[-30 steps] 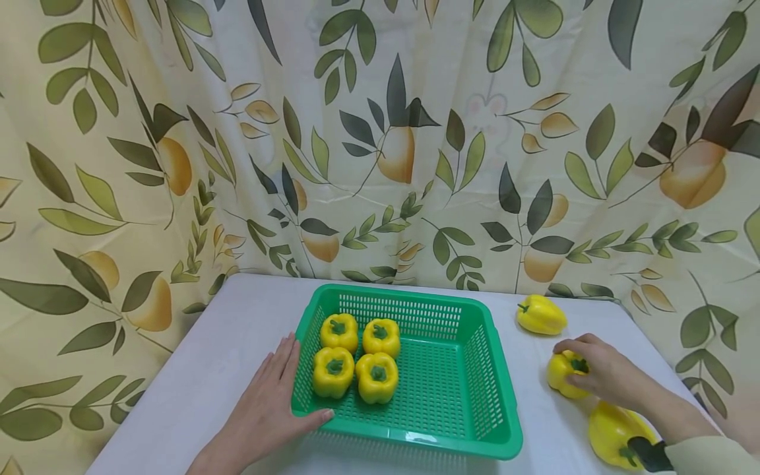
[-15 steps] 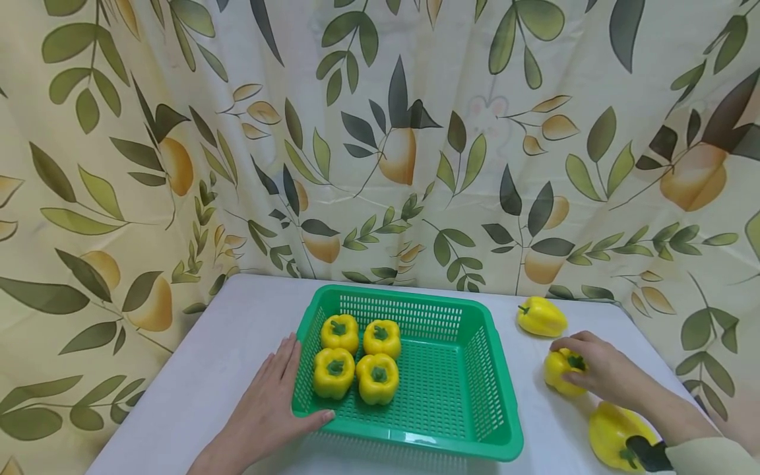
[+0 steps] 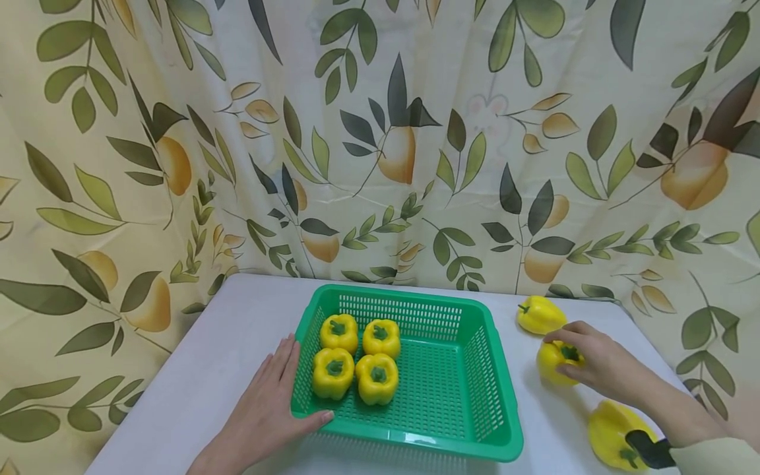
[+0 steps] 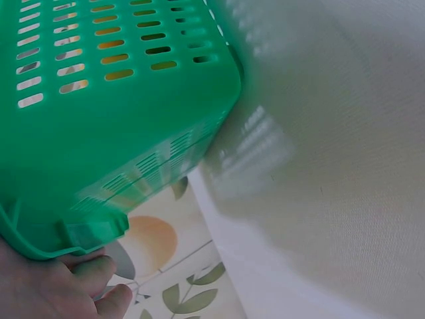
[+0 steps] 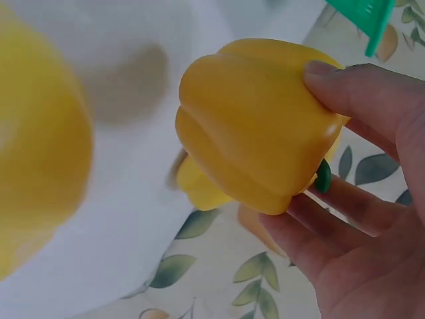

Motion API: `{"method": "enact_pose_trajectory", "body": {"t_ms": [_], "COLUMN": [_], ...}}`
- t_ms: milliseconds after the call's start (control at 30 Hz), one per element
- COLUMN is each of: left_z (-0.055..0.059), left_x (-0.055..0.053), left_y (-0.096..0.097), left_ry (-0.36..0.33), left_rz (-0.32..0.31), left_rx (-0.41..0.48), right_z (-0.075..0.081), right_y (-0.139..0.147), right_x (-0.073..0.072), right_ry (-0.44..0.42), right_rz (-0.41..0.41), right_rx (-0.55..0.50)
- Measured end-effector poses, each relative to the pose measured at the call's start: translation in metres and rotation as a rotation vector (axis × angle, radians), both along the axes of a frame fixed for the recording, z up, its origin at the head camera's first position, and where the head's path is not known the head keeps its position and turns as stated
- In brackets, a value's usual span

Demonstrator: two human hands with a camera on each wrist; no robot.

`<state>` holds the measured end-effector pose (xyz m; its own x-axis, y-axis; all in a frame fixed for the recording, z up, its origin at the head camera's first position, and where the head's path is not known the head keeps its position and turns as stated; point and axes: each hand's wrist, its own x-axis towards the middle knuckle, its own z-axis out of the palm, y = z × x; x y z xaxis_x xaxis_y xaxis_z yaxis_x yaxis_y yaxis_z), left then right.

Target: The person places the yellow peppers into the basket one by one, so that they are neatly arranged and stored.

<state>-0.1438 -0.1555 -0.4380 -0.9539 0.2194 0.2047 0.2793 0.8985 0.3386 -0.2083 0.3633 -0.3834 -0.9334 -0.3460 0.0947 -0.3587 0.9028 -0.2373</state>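
Observation:
My right hand (image 3: 602,363) grips a yellow bell pepper (image 3: 552,363) right of the basket, thumb on one side and fingers on the other. In the right wrist view this held pepper (image 5: 255,123) shows its green stem, and its shadow lies apart from it on the white surface. A green plastic basket (image 3: 510,422) stands mid-table with several yellow bell peppers (image 3: 377,386) upright in its left half. My left hand (image 3: 261,406) lies with straight fingers along the basket's left rim, thumb over the front corner; part of it shows below the rim in the left wrist view.
One yellow bell pepper (image 3: 540,315) lies on its side behind the right hand. Another (image 3: 614,435) lies near the right forearm, partly behind a dark strap-like piece (image 3: 647,450) by the cuff. A fruit-patterned curtain (image 3: 380,145) hangs behind the white table (image 3: 237,316).
My right hand has moved slightly left and away from me with the bell pepper, which looks a little higher now. The left hand and the basket stay put.

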Motion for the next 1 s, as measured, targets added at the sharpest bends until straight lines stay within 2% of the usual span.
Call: {"method": "enact_pose_trajectory", "body": {"t_ms": [333, 467, 1000], "left_z": [0.001, 0.001, 0.002], "left_x": [-0.001, 0.0, 0.001], "left_y": [0.0, 0.0, 0.001], "left_ry": [-0.002, 0.007, -0.002], "left_rz": [0.004, 0.0, -0.004], "left_rx": [0.005, 0.005, 0.012], "right_z": [0.021, 0.027, 0.051], "right_y": [-0.01, -0.017, -0.04], "right_x": [0.005, 0.006, 0.006], "right_ry": [0.076, 0.068, 0.148], "right_rz": [0.032, 0.035, 0.109], "right_rx": [-0.006, -0.012, 0.007]}}
